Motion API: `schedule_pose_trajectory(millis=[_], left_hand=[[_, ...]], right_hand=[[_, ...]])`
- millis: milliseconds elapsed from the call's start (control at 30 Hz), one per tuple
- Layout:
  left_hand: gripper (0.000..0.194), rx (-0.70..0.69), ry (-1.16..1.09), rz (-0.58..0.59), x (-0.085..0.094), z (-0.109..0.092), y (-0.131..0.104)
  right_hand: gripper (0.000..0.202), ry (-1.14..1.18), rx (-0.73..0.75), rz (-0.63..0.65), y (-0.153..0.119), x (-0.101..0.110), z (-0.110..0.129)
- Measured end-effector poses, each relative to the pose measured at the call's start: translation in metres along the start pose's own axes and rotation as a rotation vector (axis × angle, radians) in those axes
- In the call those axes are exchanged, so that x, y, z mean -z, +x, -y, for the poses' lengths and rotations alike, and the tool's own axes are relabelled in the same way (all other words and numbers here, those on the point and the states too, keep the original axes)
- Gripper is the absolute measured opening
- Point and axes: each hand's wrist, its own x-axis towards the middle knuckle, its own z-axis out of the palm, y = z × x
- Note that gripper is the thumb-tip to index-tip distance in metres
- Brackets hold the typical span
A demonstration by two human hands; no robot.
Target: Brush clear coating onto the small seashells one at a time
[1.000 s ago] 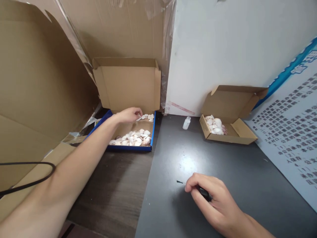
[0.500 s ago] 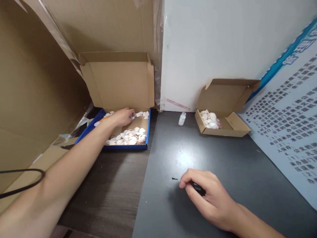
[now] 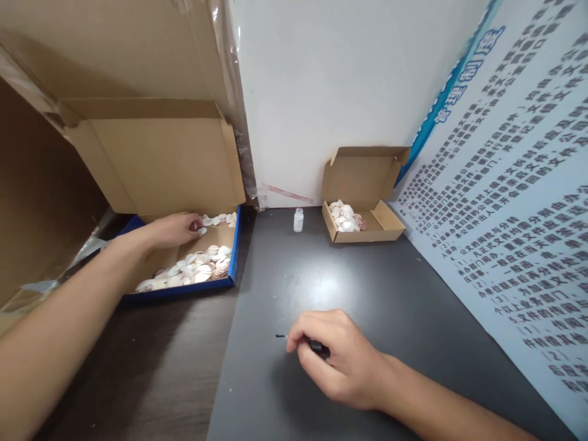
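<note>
My left hand (image 3: 180, 228) reaches into the blue-edged cardboard box (image 3: 233, 257) on the left, its fingers closed around a small white seashell (image 3: 202, 231). A row of pale shells (image 3: 220, 218) lies along the back of this box, and a heap of white and brownish shells (image 3: 193, 267) fills its front. Over the dark grey table, my right hand (image 3: 337, 358) is closed on a small brush (image 3: 281, 336). The dark bristles point left past my fingertips, and most of the handle is hidden in the hand.
A small white-labelled bottle (image 3: 298, 220) stands uncapped near the back wall. To its right is a smaller open cardboard box (image 3: 367, 237) with white shells (image 3: 345, 217) in its left part. A printed sheet (image 3: 505, 202) leans along the right side.
The view has swung to the right, so everything sits further left. My left hand has come slightly nearer from the back row with a shell. My right hand keeps its hold on the brush.
</note>
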Motion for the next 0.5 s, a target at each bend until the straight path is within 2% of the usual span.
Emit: schedule_pose_trajectory(millis=[167,233,333,500], left_hand=[[0.008,0.068,0.027,0.016,0.008,0.001,-0.008],[0.013,0.084,0.008,0.005,0.012,0.008,-0.01],[0.034,0.07,-0.067,0.012,0.02,0.019,-0.013],[0.038,0.025,-0.206,0.114,0.019,0.029,-0.012]], right_hand=[[0.017,-0.045,0.029,0.012,0.0,0.001,-0.003],[0.017,-0.047,0.036,0.018,-0.001,0.001,-0.003],[0.017,-0.074,0.032,0.024,-0.002,0.002,-0.002],[0.019,-0.126,0.053,0.047,-0.004,0.001,0.0]])
